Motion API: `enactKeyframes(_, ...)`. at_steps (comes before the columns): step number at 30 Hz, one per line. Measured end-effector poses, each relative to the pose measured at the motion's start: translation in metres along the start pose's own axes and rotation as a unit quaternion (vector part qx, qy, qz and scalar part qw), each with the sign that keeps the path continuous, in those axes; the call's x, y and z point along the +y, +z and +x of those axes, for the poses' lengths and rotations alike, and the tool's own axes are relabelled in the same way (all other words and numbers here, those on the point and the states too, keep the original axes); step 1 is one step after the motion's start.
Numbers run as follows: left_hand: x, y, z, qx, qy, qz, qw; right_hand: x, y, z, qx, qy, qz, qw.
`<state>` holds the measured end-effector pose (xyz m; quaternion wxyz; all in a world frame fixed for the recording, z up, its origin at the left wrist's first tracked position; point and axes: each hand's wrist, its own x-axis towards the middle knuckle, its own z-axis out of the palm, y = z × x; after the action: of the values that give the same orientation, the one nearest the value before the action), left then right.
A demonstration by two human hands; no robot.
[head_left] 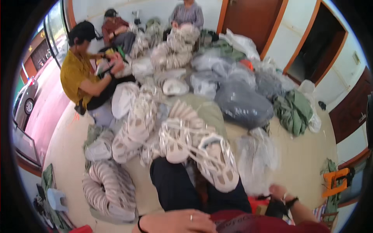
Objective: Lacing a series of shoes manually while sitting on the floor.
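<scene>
Pale shoe uppers with cut-out straps [219,163] lie strung together over my knees, a long stack of them trailing away from me. My left hand [176,222] rests flat against my front at the lower edge, fingers stretched out, with a ring and a dark wristband. Out to the right, my right hand [279,192] reaches low by a red container [258,202], a dark band on its wrist. Its fingers are blurred, and whether they hold anything is not visible. Just beyond that hand lies a crumpled clear plastic bag [256,159].
A coiled stack of uppers [108,192] sits on the floor at left. Grey plastic sacks [244,103] and green cloth sacks [293,112] are heaped ahead and right. A co-worker in yellow [79,73] sits at left; two others sit farther back. An orange stool [336,182] stands at right.
</scene>
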<state>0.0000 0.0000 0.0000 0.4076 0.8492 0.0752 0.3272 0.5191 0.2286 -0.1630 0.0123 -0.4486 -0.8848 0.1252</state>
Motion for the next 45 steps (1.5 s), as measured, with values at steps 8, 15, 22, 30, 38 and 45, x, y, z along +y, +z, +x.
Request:
enactKeyframes(8,0.002,0.054,-0.026,0.247,-0.346,0.055,0.904,-0.16,-0.04,0.125,0.038,-0.06,0.299,0.952)
enactKeyframes(15,-0.014,0.076,-0.035,0.288,-0.528,0.153,0.784,-0.254,-0.009,0.107,0.029,-0.382,0.224,0.896)
enactKeyframes(22,-0.062,0.056,-0.033,0.422,-0.512,-0.014,0.748,-0.25,0.006,0.085,0.009,-0.37,0.264,0.891)
enactKeyframes(30,-0.121,0.045,-0.017,0.631,-0.409,-0.362,0.551,-0.234,-0.002,0.095,-0.007,-0.226,0.439,0.869)
enactKeyframes(38,-0.139,0.031,-0.026,0.595,-0.25,-0.481,0.593,-0.248,-0.009,0.124,-0.055,-0.216,0.45,0.865)
enactKeyframes(45,-0.106,-0.003,0.025,0.632,-0.282,-0.226,0.685,-0.254,-0.002,0.144,-0.073,-0.241,0.349,0.903)
